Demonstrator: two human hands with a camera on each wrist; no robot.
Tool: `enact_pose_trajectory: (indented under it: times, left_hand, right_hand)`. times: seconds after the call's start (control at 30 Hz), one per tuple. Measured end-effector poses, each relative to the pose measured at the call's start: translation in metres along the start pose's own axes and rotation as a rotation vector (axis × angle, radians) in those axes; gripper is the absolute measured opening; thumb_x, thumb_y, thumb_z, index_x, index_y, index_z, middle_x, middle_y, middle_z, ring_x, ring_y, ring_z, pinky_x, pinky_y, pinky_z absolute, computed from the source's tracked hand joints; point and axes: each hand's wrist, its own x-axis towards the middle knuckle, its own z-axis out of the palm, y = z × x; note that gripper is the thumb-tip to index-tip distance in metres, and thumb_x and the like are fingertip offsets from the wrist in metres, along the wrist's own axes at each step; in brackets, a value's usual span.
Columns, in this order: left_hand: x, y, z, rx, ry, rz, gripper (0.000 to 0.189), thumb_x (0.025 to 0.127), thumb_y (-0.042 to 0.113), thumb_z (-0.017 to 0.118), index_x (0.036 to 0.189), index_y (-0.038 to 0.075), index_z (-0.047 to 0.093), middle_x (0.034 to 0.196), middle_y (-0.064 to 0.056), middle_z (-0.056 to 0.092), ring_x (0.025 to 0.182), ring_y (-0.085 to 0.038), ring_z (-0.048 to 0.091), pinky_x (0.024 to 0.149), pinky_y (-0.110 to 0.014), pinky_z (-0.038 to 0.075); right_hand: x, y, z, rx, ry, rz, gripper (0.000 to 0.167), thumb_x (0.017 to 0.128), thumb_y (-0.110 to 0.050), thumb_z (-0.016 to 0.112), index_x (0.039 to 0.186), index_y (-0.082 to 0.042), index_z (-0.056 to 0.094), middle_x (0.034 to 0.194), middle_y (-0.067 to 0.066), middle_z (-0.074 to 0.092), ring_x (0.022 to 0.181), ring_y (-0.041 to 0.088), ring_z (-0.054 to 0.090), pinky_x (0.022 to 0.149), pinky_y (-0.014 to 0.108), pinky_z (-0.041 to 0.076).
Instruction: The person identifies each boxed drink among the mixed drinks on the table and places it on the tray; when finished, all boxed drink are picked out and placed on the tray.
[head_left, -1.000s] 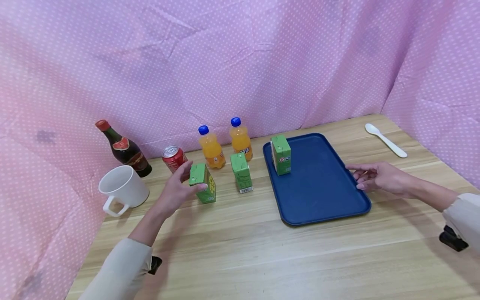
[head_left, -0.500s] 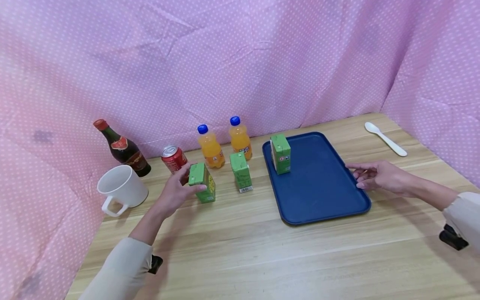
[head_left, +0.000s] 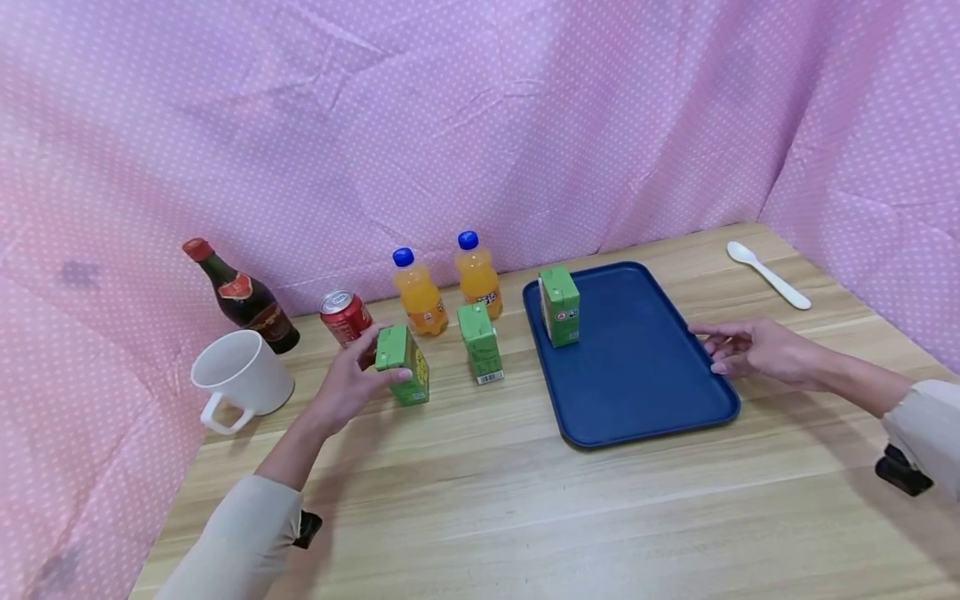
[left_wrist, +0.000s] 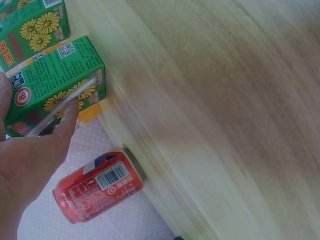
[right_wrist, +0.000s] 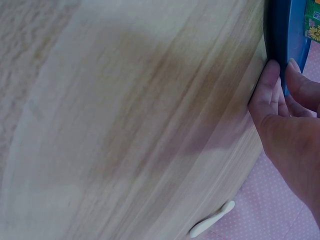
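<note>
My left hand (head_left: pixel 348 387) holds a green drink carton (head_left: pixel 401 354) upright at the left of the table, thumb on the near side and fingers behind. The left wrist view shows yellow flowers on this carton (left_wrist: pixel 60 75) and a clear straw along its side. A second green carton (head_left: pixel 482 342) stands just to its right. On the dark blue tray (head_left: pixel 637 375) a third green carton (head_left: pixel 560 307) stands near the left rim. My right hand (head_left: pixel 765 354) grips the tray's right rim, with the thumb over the edge, as the right wrist view also shows.
Behind the cartons stand two orange soda bottles (head_left: pixel 422 296) with blue caps and a red can (head_left: pixel 347 317). A dark bottle (head_left: pixel 255 304) and a white mug (head_left: pixel 243 375) are at the far left. A white spoon (head_left: pixel 768 275) lies right of the tray. Pink dotted cloth (head_left: pixel 480 125) hangs behind.
</note>
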Motion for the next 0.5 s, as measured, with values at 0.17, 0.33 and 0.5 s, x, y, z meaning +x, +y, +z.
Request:
enact_pose_trajectory:
  times: [0.17, 0.33, 0.5]
  left_hand:
    - [0.0005, -0.0017, 0.0004, 0.001, 0.006, 0.012, 0.071, 0.082, 0.026, 0.078, 0.143, 0.023, 0.041, 0.133, -0.011, 0.052, 0.124, -0.032, 0.047, 0.103, -0.051, 0.041]
    - [-0.0003, 0.0005, 0.0014, 0.000, 0.019, 0.001, 0.069, 0.081, 0.026, 0.078, 0.140, 0.024, 0.043, 0.132, -0.011, 0.052, 0.123, -0.032, 0.048, 0.102, -0.051, 0.041]
    - [-0.0060, 0.0076, -0.0004, 0.041, 0.070, -0.044, 0.072, 0.079, 0.032, 0.080, 0.141, 0.025, 0.044, 0.130, -0.012, 0.053, 0.123, -0.033, 0.047, 0.099, -0.051, 0.044]
  right_hand:
    - [0.0001, -0.0004, -0.0007, 0.001, -0.009, 0.012, 0.070, 0.081, 0.009, 0.068, 0.141, 0.015, 0.032, 0.106, 0.014, 0.056, 0.089, 0.008, 0.057, 0.073, 0.024, 0.055]
    - [0.0004, 0.0006, -0.0013, -0.015, -0.009, -0.003, 0.069, 0.081, 0.009, 0.067, 0.140, 0.015, 0.033, 0.106, 0.014, 0.056, 0.089, 0.007, 0.058, 0.073, 0.024, 0.055]
    - [0.0006, 0.0013, -0.0018, -0.011, -0.017, -0.010, 0.067, 0.083, 0.009, 0.067, 0.140, 0.015, 0.033, 0.107, 0.014, 0.056, 0.090, 0.007, 0.058, 0.073, 0.023, 0.055]
